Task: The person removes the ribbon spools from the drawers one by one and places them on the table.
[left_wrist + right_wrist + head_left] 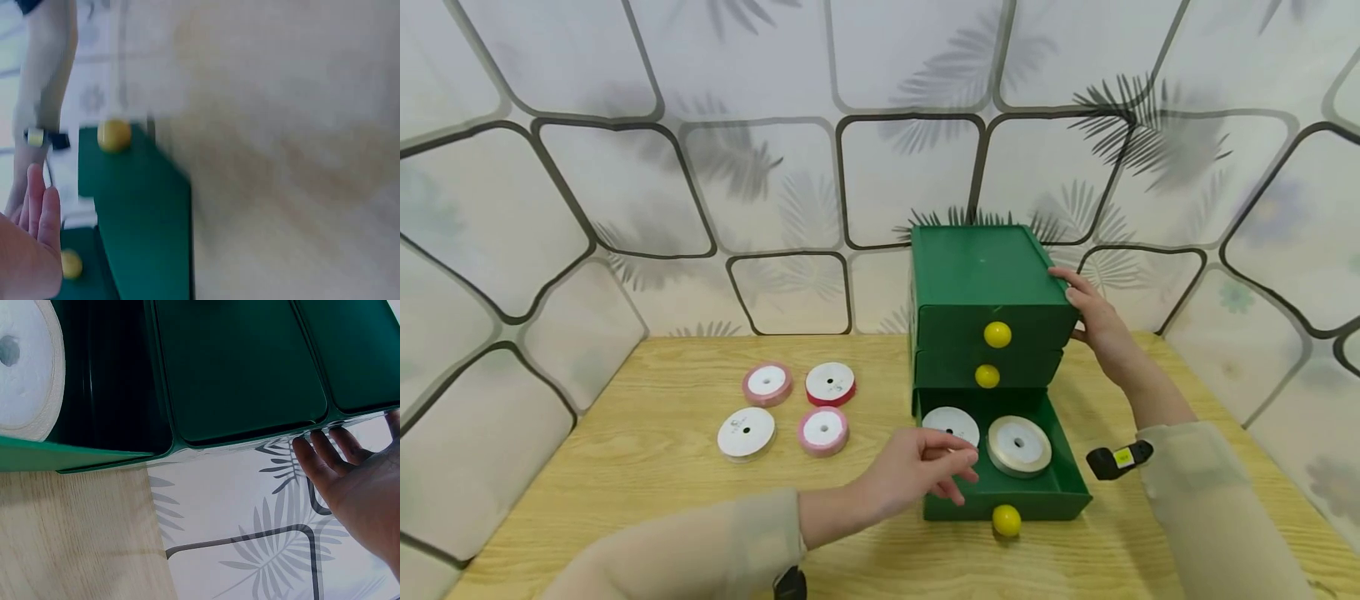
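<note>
A green three-drawer cabinet [977, 267] with yellow knobs stands at the right of the table, its bottom drawer [958, 507] pulled out. Inside lie a white ribbon spool [943, 417] on the left and a cream ribbon spool [1036, 450] on the right. My left hand [910, 475] hovers over the drawer's left front, fingers loosely bent with nothing in them, hiding part of the white spool. My right hand [1101, 329] rests against the cabinet's right side, fingertips near the top edge. In the right wrist view its fingers [319, 465] reach along the cabinet's side.
Left of the cabinet, two pink ribbon spools [823, 432], a red ribbon spool [831, 383] and a white ribbon spool [747, 433] lie flat on the wooden table [647, 467]. A patterned curtain [775, 183] surrounds the table at the back and sides.
</note>
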A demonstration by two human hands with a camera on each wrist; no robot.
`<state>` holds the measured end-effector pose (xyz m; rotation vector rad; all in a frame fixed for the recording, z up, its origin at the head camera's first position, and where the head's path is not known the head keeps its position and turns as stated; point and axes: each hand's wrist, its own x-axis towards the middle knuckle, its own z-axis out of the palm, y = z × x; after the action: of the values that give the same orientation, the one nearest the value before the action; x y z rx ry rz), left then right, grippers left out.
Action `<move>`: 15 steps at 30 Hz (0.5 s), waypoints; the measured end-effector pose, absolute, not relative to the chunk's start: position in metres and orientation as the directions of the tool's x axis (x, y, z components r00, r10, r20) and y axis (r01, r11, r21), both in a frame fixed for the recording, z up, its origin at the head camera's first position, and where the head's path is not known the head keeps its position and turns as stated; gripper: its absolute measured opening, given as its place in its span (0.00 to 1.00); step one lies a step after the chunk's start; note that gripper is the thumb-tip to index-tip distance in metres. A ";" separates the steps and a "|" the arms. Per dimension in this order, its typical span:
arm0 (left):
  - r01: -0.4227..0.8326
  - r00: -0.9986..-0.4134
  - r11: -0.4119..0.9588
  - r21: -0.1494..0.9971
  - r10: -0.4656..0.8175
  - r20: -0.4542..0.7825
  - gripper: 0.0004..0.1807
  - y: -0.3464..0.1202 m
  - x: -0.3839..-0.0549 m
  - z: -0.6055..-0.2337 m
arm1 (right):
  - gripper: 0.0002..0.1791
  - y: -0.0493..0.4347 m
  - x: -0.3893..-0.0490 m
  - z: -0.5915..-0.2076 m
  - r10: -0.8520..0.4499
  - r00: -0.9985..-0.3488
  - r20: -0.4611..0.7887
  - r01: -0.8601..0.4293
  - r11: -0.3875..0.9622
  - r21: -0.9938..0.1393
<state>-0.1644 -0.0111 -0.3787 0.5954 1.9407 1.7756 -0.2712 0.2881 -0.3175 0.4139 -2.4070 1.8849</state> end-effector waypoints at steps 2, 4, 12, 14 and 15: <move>0.104 -0.808 0.098 0.990 0.588 0.026 0.12 -0.013 -0.174 -0.378 | 0.26 0.288 -0.271 -0.318 -0.174 -0.963 0.208 -0.244 0.218 -0.945; 0.190 -0.804 0.118 0.975 0.589 0.086 0.12 -0.015 -0.183 -0.378 | 0.26 0.288 -0.271 -0.318 -0.175 -0.962 0.207 -0.243 0.218 -0.945; 0.446 -0.729 0.261 0.856 0.661 0.178 0.22 -0.017 -0.211 -0.385 | 0.26 0.288 -0.272 -0.319 -0.177 -0.962 0.210 -0.247 0.223 -0.943; 0.503 -0.704 0.306 0.808 0.688 0.177 0.25 -0.017 -0.217 -0.388 | 0.26 0.288 -0.272 -0.320 -0.175 -0.961 0.213 -0.249 0.222 -0.943; 0.532 -0.692 0.327 0.781 0.699 0.179 0.27 -0.017 -0.220 -0.389 | 0.26 0.289 -0.272 -0.319 -0.174 -0.961 0.214 -0.250 0.222 -0.943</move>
<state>-0.2202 -0.0173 -0.3890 1.1271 2.3976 1.2980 -0.2721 0.2886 -0.3194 0.4182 -2.4066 1.8757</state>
